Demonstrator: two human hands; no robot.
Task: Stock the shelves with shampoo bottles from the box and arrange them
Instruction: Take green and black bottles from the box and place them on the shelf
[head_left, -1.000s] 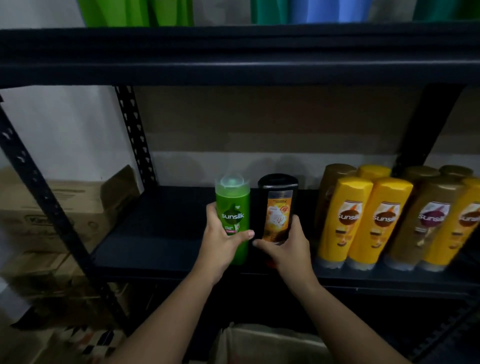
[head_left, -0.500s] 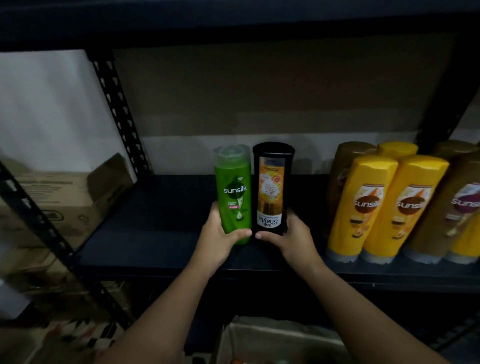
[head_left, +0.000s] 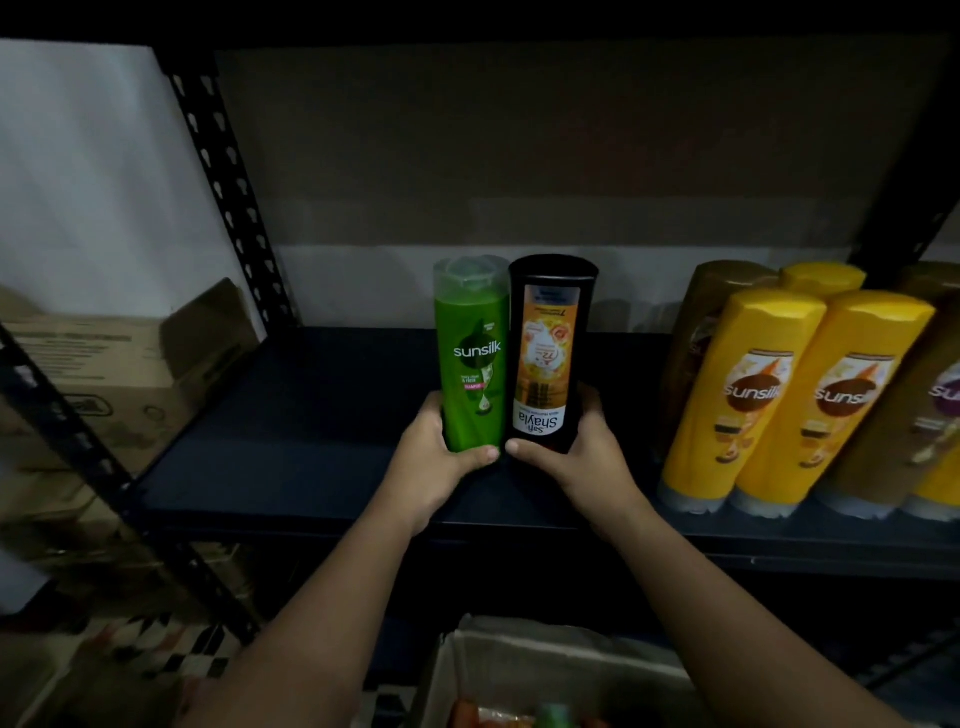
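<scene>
Green translucent plastic Sunsilk shampoo bottle (head_left: 474, 358) and black plastic bottle with an orange label (head_left: 549, 353) stand side by side, touching, at shelf centre on the dark metal shelf board (head_left: 291, 415). Black bottle's label reads upside down, so it looks inverted, cap end down. Left hand (head_left: 441, 462) wraps the green bottle's base, thumb across the front. Right hand (head_left: 576, 457) wraps the black bottle's base the same way; thumbs nearly meet. At 3 o'clock, well apart: group of yellow and brown Sunsilk bottles (head_left: 769, 395), 2 yellow in front. At 6 o'clock, open cardboard box (head_left: 530, 670) with more stock, contents blurry. At 9 o'clock, closed brown carton (head_left: 104, 364) behind the perforated upright (head_left: 228, 197).

Risks: both grips are low, so tall bottles could tip on release; inverted black bottle on its narrower end likely wobbles and knocks the green 1.
</scene>
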